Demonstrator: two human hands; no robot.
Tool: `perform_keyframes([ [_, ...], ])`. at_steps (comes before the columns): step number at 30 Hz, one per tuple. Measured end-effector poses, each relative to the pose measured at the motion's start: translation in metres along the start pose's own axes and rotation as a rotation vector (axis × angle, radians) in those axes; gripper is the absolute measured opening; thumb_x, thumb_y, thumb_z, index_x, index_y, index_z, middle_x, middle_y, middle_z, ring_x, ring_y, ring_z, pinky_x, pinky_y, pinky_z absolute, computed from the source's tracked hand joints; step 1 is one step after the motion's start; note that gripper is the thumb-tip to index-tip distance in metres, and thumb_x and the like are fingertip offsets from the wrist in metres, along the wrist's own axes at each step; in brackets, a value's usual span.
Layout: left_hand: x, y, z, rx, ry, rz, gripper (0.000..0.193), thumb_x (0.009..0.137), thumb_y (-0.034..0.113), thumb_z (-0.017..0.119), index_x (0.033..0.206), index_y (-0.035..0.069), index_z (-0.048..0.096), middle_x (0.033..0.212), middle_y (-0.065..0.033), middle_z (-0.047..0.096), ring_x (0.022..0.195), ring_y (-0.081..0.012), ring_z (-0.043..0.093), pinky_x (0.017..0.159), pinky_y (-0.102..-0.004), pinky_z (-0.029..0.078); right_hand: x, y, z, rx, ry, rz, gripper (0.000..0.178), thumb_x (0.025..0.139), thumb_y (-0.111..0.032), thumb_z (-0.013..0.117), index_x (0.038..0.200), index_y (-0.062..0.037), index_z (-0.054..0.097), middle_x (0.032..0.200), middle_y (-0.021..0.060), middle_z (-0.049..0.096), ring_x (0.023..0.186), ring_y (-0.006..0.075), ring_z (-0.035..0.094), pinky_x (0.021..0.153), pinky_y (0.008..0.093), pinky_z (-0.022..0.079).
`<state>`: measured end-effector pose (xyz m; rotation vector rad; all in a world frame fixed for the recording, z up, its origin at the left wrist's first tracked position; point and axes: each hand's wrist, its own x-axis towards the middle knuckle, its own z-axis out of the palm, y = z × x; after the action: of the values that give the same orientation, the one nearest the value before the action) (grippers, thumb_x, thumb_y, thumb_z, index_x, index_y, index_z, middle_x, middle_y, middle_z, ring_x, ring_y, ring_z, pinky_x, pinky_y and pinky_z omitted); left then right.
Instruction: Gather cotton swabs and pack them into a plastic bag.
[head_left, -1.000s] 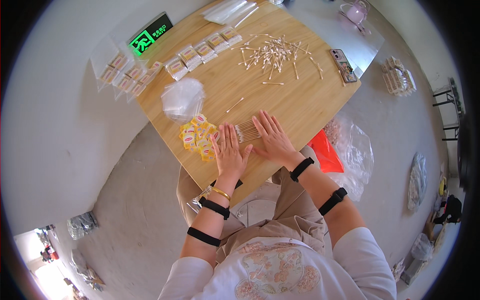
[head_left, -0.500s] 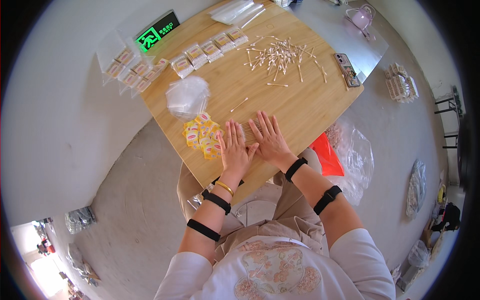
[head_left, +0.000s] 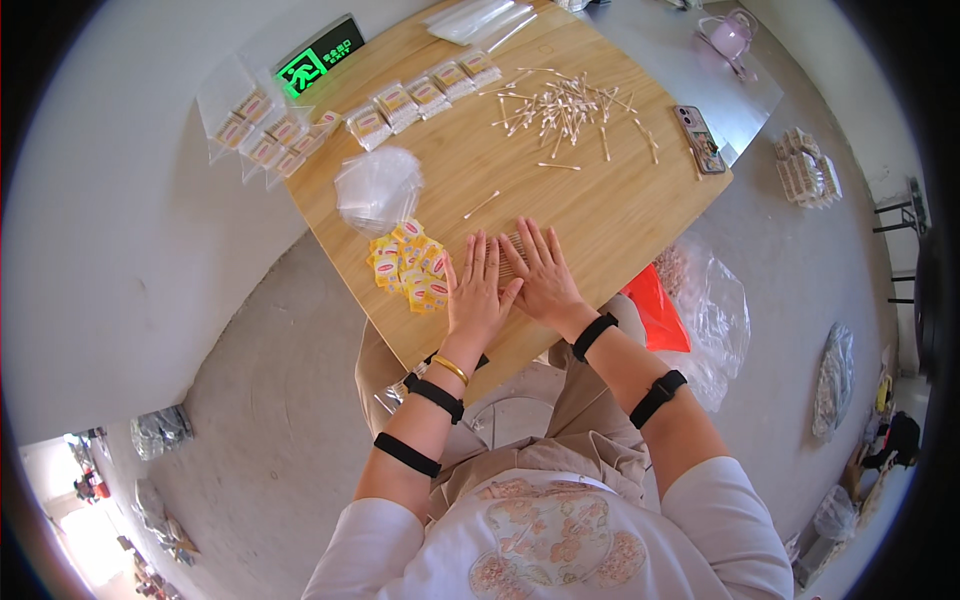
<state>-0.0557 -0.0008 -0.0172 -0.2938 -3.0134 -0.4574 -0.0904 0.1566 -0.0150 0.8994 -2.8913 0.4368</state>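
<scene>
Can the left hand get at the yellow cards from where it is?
Probably yes: the yellow cards lie right beside the left hand, on its outer side, with nothing seen blocking the way.

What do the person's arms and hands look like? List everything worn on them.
The left hand and right hand wear no gloves. A gold-coloured bangle circles the left wrist. Two black bands wrap each forearm. Short white sleeves cover the upper arms.

The swabs [head_left: 562, 106] look like wood and cotton, the tabletop [head_left: 600, 215] smooth wood, the bags [head_left: 380, 188] glossy plastic.
</scene>
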Motion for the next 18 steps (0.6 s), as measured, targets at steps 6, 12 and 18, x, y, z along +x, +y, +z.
perform_keyframes([
  [6,-0.003,-0.001,-0.001,0.006,-0.022,0.010,0.076,0.102,0.056,0.034,0.158,0.005,0.024,0.165,-0.0143,0.021,0.154,-0.0270,0.016,0.121,-0.0578,0.000,0.001,0.000,-0.006,0.013,-0.021,0.003,0.083,0.090,-0.053,0.056,0.156,-0.0085,0.030,0.162,0.0242,0.020,0.152,0.0384,0.015,0.123,0.0527,0.011],
  [12,-0.011,-0.009,-0.010,-0.066,0.050,-0.120,0.076,0.102,0.052,0.037,0.158,0.004,0.019,0.165,-0.0136,0.022,0.154,-0.0277,0.016,0.122,-0.0567,-0.001,0.003,-0.002,-0.007,-0.028,-0.042,-0.017,0.083,0.091,-0.055,0.055,0.155,-0.0078,0.030,0.162,0.0251,0.020,0.152,0.0391,0.015,0.123,0.0513,0.012],
  [18,-0.059,-0.021,-0.058,-0.143,0.065,-0.251,0.072,0.104,0.048,0.038,0.158,0.004,0.020,0.164,-0.0143,0.022,0.153,-0.0291,0.016,0.122,-0.0567,-0.002,-0.001,0.000,-0.006,-0.014,-0.026,-0.045,0.086,0.092,-0.059,0.055,0.156,-0.0080,0.028,0.161,0.0256,0.020,0.151,0.0395,0.016,0.123,0.0504,0.013],
])
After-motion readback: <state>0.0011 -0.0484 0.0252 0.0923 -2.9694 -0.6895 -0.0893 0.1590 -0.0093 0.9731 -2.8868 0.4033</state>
